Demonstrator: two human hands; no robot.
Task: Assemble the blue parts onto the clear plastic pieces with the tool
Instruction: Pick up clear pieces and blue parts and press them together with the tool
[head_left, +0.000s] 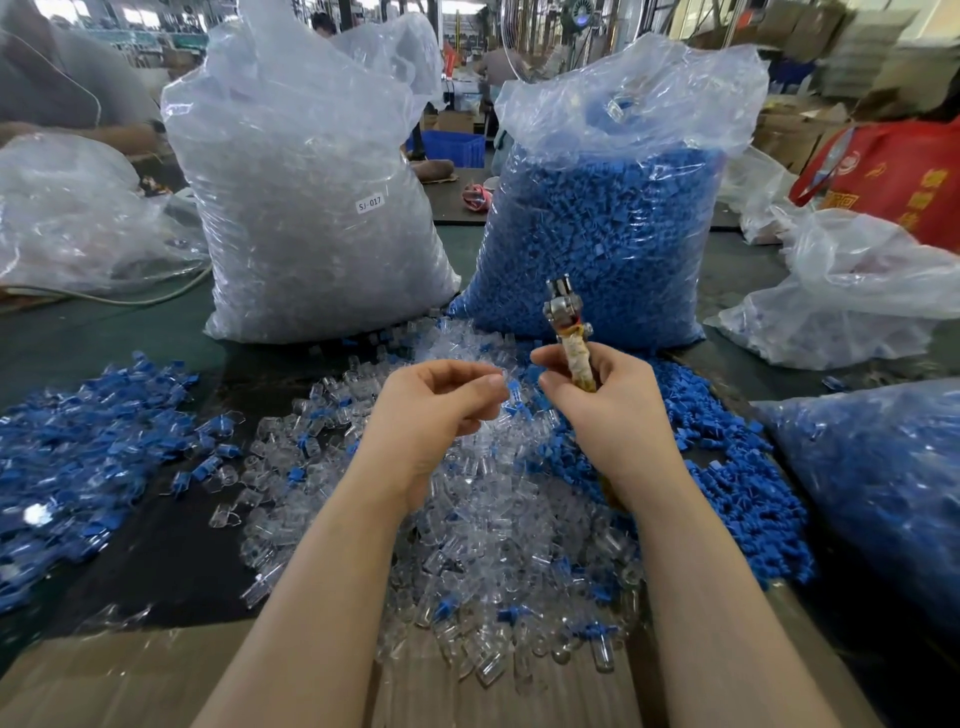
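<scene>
Both forearms reach forward from the bottom of the view over a heap of clear pieces (498, 561) that spreads across the dark surface (171, 545) toward two tall bags behind: a clear bag (306, 208) of clear pieces on the left and a blue bag (597, 244) of blue parts on the right. Loose blue parts (737, 483) lie banked just right of the clear heap, under and beyond the right wrist, so that hand is the nearer one to them; finished-looking blue-and-clear pieces (83, 457) lie in a pile well off to the left. Held upright above the heap, the tool (569, 332) has its long axis near vertical, metal head up and wrapped handle down inside the right hand (608, 410), whose fingers curl round the handle. Just beside it, the left hand (436, 415) is narrowed, thumb and fingers pinched together at what seems a small clear piece, too blurred to tell for sure. The pinched fingertips sit just left of the tool's handle, nearly touching the right hand, so I judge the coming move is a short one, bringing piece to tool.
</scene>
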